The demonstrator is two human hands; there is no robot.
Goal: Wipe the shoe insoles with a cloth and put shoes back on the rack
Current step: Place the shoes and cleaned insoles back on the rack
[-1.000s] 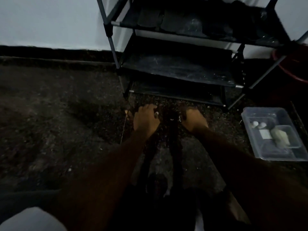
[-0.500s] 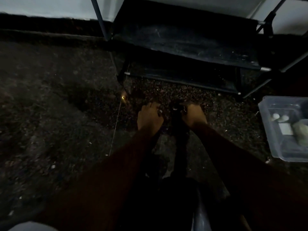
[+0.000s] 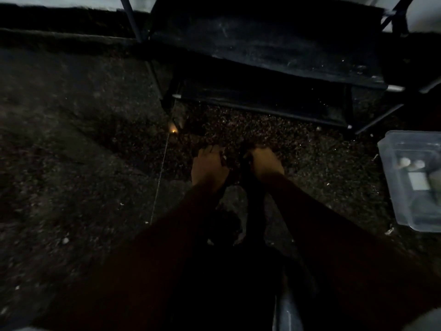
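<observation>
Looking down in poor light on a dark, gritty floor [image 3: 71, 163], with a strip of pale wall [image 3: 95, 0] at eleven o'clock; passing, at nine o'clock from the hands, a thin pale line [image 3: 162, 177] slanting across the floor, a small orange glint [image 3: 173, 131] sitting at its far end; reaching forward with both forearms from six o'clock; holding the left hand [image 3: 208, 168] knuckles up, fingers curled downward over something dark, a small pale glint showing by the fingertips; failing to tell in the gloom whether that hand is gripping or only resting; having a dark shoe [image 3: 254, 194] down on the floor between the two hands, showing as a long black strip running back toward six o'clock, its outline mostly lost in shadow; curling the right hand [image 3: 266, 164] round the far end of that shoe, fingers bent over its edge, just beside the left hand and apart from it; facing the shoe rack [image 3: 262, 51] at twelve o'clock, two dark, dusty shelves slanting across the top, the lower one near the hands but not touching them; having, at three o'clock and well apart from the right hand, a clear plastic box [image 3: 393, 192] sitting on the floor, a few small pale items lying inside, too blurred to name.
</observation>
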